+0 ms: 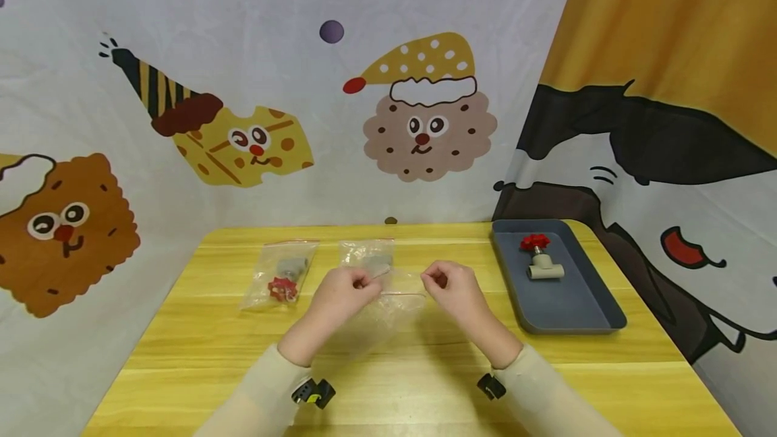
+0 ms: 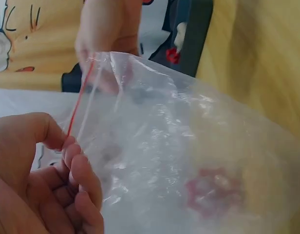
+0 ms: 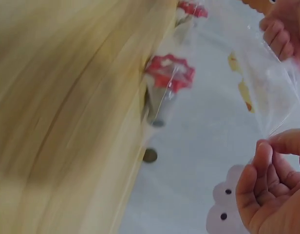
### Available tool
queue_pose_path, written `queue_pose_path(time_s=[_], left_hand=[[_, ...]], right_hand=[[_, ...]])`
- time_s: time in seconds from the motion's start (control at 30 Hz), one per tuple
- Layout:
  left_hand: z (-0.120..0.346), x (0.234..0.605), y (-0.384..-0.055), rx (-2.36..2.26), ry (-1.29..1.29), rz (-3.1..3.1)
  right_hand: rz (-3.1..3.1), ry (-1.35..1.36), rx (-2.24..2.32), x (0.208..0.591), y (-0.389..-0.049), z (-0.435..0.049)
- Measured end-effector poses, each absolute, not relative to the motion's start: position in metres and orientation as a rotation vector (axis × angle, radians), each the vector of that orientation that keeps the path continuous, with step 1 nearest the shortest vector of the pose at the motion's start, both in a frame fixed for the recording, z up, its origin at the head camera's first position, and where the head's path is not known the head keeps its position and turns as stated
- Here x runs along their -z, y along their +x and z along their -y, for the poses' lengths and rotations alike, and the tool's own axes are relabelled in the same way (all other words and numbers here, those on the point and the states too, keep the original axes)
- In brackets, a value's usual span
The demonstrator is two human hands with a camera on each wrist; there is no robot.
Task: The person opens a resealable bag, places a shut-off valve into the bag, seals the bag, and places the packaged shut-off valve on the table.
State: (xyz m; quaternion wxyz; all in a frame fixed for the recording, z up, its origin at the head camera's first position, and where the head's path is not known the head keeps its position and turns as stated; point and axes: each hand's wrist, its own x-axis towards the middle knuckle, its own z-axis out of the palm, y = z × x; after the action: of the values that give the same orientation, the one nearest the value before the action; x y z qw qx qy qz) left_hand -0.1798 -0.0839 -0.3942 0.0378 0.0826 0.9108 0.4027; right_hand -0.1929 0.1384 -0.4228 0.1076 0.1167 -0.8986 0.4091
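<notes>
While the left hand (image 1: 342, 288) pinches one end of the mouth of a clear, thin plastic zip bag with a red line along its edge (image 2: 145, 141), the right hand (image 1: 456, 286) pinches the other end, thumb against forefinger. Bag hangs between the hands, above the yellow wood-grain table (image 1: 200, 369); a red wheel shows through its film in the left wrist view. Beyond the hands: second clear bag (image 1: 355, 248), grey fitting inside, partly hidden by the left hand. Left of it: third clear bag (image 1: 257, 294), containing grey valve with red scalloped handwheel (image 1: 283, 288). Right side: dark grey rectangular plastic tray (image 1: 570, 305) holding beige T-shaped valve with red handwheel (image 1: 545, 270).
</notes>
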Motion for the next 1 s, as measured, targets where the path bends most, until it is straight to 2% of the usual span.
queue_pose_path(time_s=[0.23,0.4,0.57,0.73,1.0], left_hand=[[0.088,0.387,-0.182,-1.161,0.281,-2.819],[0.084,0.388,-0.184,-1.308,0.346,-2.784],[0.085,0.398,-0.195,-1.491,0.404,-2.871],[0.091,0.415,-0.211,-1.476,0.561,-2.862],[0.087,0.433,-0.22,-1.697,0.441,-2.607]], right_hand=[[2.681,0.357,-1.057,0.426,-0.195,-0.142],[2.695,0.402,-1.074,0.427,-0.193,-0.138],[2.694,0.424,-1.105,0.428,-0.191,-0.136],[2.685,0.458,-1.136,0.43,-0.19,-0.135],[2.697,0.486,-1.126,0.433,-0.19,-0.134]])
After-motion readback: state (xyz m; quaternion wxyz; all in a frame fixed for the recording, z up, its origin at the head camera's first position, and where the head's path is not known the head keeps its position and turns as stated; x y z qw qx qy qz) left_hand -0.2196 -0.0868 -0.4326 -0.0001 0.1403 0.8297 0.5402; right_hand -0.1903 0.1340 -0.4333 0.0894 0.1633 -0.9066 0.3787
